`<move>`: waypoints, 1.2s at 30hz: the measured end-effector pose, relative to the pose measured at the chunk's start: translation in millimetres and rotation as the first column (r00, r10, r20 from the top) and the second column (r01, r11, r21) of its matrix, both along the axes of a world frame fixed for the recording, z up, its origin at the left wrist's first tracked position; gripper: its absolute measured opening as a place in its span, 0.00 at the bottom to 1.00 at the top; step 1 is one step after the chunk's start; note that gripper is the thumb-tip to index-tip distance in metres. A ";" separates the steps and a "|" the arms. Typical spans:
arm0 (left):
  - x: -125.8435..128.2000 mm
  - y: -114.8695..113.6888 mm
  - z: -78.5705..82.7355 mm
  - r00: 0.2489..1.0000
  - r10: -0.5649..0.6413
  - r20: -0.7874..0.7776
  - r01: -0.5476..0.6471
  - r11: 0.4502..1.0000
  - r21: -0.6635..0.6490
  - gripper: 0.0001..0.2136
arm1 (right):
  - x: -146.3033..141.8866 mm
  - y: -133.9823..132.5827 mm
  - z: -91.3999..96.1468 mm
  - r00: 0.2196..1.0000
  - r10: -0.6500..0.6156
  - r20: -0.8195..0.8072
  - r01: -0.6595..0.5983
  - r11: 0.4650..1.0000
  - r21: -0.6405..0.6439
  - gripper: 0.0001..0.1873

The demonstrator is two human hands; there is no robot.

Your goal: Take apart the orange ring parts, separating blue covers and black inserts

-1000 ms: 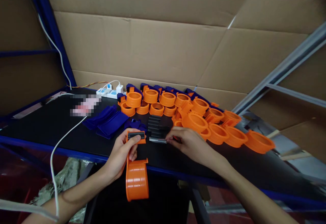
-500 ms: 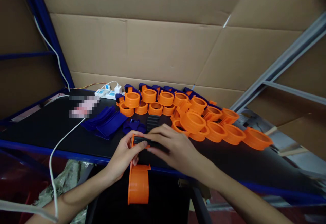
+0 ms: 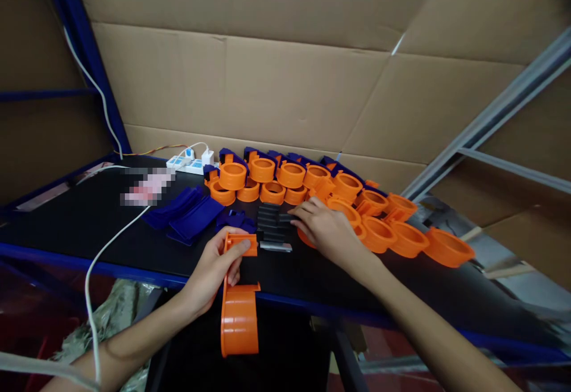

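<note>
My left hand [image 3: 218, 267] grips an orange tape dispenser frame [image 3: 241, 323] by its upper bracket, thumb pressed over the front. The frame's round hub hangs below, past the table's front edge. My right hand [image 3: 323, 225] reaches over the table, its fingertips closed at the right end of a black strip [image 3: 284, 220]. That strip lies by a small row of black strips [image 3: 267, 225]; a shiny silvery strip [image 3: 275, 247] is just in front of them. Left of the row sits a dark blue plastic part [image 3: 235, 221].
Several orange dispenser frames [image 3: 289, 175], some with blue parts, stand stacked behind and to the right. Flat blue pieces [image 3: 194, 219] lie on the left of the black tabletop [image 3: 80, 225]. A power strip [image 3: 196, 166] stands at the back; a white cable [image 3: 91, 261] crosses the front left.
My right hand has left the dispenser frame and moved right and back to the black strips. The black piece seen at the frame's bracket is no longer there. My left hand shifted slightly left.
</note>
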State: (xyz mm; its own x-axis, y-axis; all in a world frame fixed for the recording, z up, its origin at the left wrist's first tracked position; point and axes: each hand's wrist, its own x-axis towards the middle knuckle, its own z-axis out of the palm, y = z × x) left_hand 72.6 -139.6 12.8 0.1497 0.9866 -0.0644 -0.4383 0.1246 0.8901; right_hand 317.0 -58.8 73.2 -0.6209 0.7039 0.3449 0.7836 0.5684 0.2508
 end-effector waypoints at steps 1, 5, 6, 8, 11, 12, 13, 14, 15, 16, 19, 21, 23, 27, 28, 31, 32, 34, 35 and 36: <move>-0.4 -0.1 -0.2 1.000 -0.004 0.005 0.004 1.000 -0.002 0.14 | -0.8 -1.4 -1.7 1.000 0.005 0.016 -0.005 1.000 0.006 0.11; -1.2 0.4 -0.7 1.000 -0.017 0.015 0.017 1.000 -0.010 0.14 | -5.2 -14.2 -7.9 0.999 0.022 0.039 -0.023 0.999 0.032 0.10; -1.1 0.7 -0.6 1.000 -0.013 0.014 0.013 1.000 -0.008 0.14 | -5.8 -16.0 -9.8 0.999 0.025 0.041 -0.027 0.999 0.033 0.10; -0.8 1.1 -0.6 1.000 -0.010 0.009 0.010 1.000 -0.001 0.14 | -6.1 -15.7 -14.5 0.999 0.032 0.039 -0.034 0.999 0.030 0.10; -0.8 1.3 -0.5 1.000 -0.012 0.009 0.012 1.000 -0.001 0.13 | -4.4 -10.1 -20.3 0.999 0.045 0.008 -0.045 0.999 0.029 0.12; -1.0 1.3 -0.5 1.000 -0.014 0.013 0.014 1.000 -0.003 0.13 | -3.7 -9.0 -20.8 0.998 0.052 -0.018 -0.052 0.998 0.024 0.13; -1.2 1.2 -0.5 1.000 -0.017 0.019 0.017 1.000 -0.007 0.12 | -3.1 -9.2 -20.3 0.997 0.061 -0.054 -0.060 0.998 0.019 0.13; -1.4 1.1 -0.5 0.999 -0.020 0.029 0.020 1.000 -0.011 0.12 | -2.9 -11.3 -18.7 0.992 0.071 -0.103 -0.070 0.997 0.012 0.14; -1.3 0.8 -0.4 0.999 -0.024 0.044 0.025 1.000 -0.015 0.11 | -3.5 -15.7 -16.1 0.983 0.084 -0.162 -0.086 0.996 -0.001 0.14; -0.9 0.2 -0.3 0.998 -0.026 0.065 0.027 0.999 -0.018 0.11 | -5.0 -22.3 -12.9 0.968 0.102 -0.228 -0.110 0.994 -0.025 0.14; 3.0 -3.4 1.0 0.985 0.016 0.169 -0.013 1.000 -0.017 0.10 | -15.9 -54.8 -2.8 0.902 0.148 -0.406 -0.238 0.954 -0.182 0.16; 7.6 -7.7 2.8 0.966 0.077 0.249 -0.073 0.997 -0.024 0.12 | -26.7 -81.3 1.7 0.875 0.145 -0.462 -0.317 0.893 -0.320 0.25; 12.4 -13.3 5.5 0.942 0.158 0.296 -0.152 0.987 -0.044 0.14 | -35.9 -104.9 4.6 0.869 0.117 -0.480 -0.346 0.837 -0.423 0.35; 19.3 -25.0 10.6 0.926 0.209 0.314 -0.205 0.978 -0.046 0.18 | -40.7 -131.7 12.1 0.858 0.040 -0.512 -0.333 0.803 -0.495 0.39; 20.5 -27.1 11.3 0.929 0.183 0.321 -0.184 0.982 -0.029 0.18 | -39.5 -134.9 14.7 0.860 0.016 -0.511 -0.319 0.798 -0.512 0.40; 22.8 -29.0 10.7 0.933 0.082 0.351 -0.110 0.992 0.061 0.17 | -32.0 -141.1 23.1 0.886 -0.046 -0.461 -0.260 0.775 -0.577 0.38; 23.0 -27.8 9.4 0.933 0.046 0.357 -0.087 0.991 0.100 0.17 | -26.9 -141.9 26.3 0.895 -0.060 -0.443 -0.235 0.780 -0.580 0.36; 21.7 -23.0 5.3 0.937 -0.010 0.349 -0.059 0.981 0.187 0.18 | -8.5 -139.4 34.7 0.896 -0.083 -0.436 -0.170 0.843 -0.511 0.32; 20.2 -19.6 2.8 0.943 -0.025 0.332 -0.054 0.973 0.226 0.19 | 6.3 -134.9 40.4 0.892 -0.104 -0.440 -0.114 0.890 -0.442 0.31; 18.3 -16.0 0.1 0.951 -0.023 0.307 -0.062 0.963 0.263 0.19 | 25.3 -127.2 47.2 0.885 -0.141 -0.443 -0.031 0.933 -0.358 0.30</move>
